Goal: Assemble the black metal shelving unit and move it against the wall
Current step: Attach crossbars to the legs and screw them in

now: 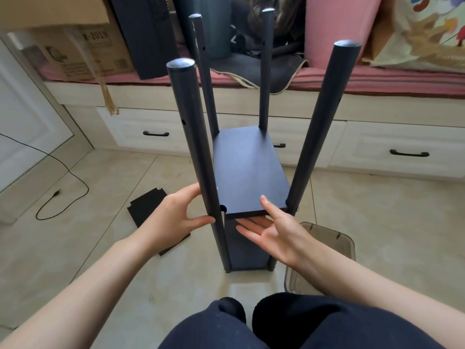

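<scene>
the shelving unit (247, 172) stands upright on the tiled floor (377, 210) right in front of your knees, four posts rising past a middle shelf board (249, 170). it looks rigid and fairly light, but top-heavy and smooth on the painted tubes, so take it low on the posts. your left hand (176, 217) curls around the near left post (198, 157), thumb and fingers (201, 219) wrapping it. your right hand (274, 230) is spread flat, thumb on the board's near edge, fingers just beneath it.
</scene>
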Demonstrator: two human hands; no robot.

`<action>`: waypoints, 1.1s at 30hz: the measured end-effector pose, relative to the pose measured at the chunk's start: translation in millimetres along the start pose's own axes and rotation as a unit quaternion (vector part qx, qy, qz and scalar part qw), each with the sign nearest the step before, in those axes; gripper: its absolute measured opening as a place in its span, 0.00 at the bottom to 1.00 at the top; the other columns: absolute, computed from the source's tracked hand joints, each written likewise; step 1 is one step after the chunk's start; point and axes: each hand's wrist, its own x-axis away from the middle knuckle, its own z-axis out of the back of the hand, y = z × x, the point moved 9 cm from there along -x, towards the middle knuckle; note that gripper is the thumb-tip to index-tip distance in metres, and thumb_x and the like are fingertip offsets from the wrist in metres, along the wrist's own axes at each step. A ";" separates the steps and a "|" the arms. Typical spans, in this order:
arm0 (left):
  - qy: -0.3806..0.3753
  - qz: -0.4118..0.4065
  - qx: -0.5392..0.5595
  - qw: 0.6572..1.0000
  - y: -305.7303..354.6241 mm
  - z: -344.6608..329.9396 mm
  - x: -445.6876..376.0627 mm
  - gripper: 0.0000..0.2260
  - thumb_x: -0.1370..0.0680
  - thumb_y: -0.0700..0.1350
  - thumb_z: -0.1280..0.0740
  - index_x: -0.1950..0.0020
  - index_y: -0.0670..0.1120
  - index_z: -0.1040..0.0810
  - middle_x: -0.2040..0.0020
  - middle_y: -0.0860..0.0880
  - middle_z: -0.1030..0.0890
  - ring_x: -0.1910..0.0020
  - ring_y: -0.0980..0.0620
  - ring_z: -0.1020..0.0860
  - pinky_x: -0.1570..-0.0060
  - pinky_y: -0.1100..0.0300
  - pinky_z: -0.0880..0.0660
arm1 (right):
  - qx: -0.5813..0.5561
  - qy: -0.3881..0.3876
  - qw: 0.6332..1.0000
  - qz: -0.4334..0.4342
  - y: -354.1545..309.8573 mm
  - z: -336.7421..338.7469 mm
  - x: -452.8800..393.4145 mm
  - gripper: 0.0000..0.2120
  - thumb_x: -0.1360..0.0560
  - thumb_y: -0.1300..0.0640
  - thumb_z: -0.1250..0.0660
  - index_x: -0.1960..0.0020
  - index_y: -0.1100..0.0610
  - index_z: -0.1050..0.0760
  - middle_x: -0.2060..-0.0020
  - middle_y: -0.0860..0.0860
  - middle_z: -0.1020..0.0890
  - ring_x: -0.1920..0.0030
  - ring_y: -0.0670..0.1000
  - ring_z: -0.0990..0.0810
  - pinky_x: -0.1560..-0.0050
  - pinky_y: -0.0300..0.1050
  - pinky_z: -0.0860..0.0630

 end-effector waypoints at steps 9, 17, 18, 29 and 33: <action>-0.035 -0.032 -0.008 0.999 16.4 -11.4 2.3 0.27 0.29 0.62 0.33 0.30 0.60 0.26 0.38 0.85 0.37 0.37 0.81 0.35 0.39 0.82 0.41 | 0.159 -0.023 0.986 0.038 -16.4 5.9 4.3 0.16 0.15 0.56 0.44 0.29 0.58 0.32 0.41 0.61 0.18 0.42 0.59 0.17 0.41 0.67 0.24; -0.071 -0.032 -0.007 0.997 26.9 -28.1 -5.5 0.24 0.29 0.64 0.34 0.33 0.70 0.29 0.36 0.83 0.36 0.30 0.74 0.37 0.32 0.73 0.39 | 0.226 -0.071 0.972 0.001 -20.3 13.4 8.0 0.15 0.15 0.55 0.45 0.30 0.57 0.30 0.42 0.59 0.17 0.43 0.56 0.16 0.42 0.68 0.25; -0.080 -0.027 -0.006 0.996 27.3 -29.4 -5.4 0.24 0.29 0.65 0.34 0.33 0.71 0.30 0.35 0.81 0.35 0.27 0.68 0.37 0.29 0.67 0.38 | 0.229 -0.076 0.970 -0.004 -20.3 14.4 7.4 0.15 0.15 0.55 0.44 0.31 0.57 0.29 0.43 0.58 0.16 0.43 0.55 0.16 0.42 0.68 0.25; -0.117 -0.105 -0.066 0.985 52.1 -53.4 -26.8 0.24 0.23 0.57 0.35 0.28 0.52 0.25 0.32 0.71 0.36 0.30 0.81 0.50 0.25 0.65 0.48 | 0.264 -0.098 0.958 -0.061 -50.4 33.4 -5.0 0.15 0.17 0.56 0.40 0.32 0.60 0.30 0.42 0.61 0.17 0.41 0.60 0.18 0.44 0.69 0.23; -0.092 -0.151 -0.093 0.980 70.5 -67.7 -35.2 0.24 0.21 0.60 0.40 0.32 0.49 0.22 0.29 0.63 0.34 0.23 0.63 0.41 0.22 0.54 0.45 | 0.304 -0.105 0.943 -0.087 -71.7 44.7 -11.6 0.16 0.17 0.55 0.41 0.31 0.60 0.31 0.41 0.61 0.18 0.40 0.59 0.18 0.42 0.66 0.23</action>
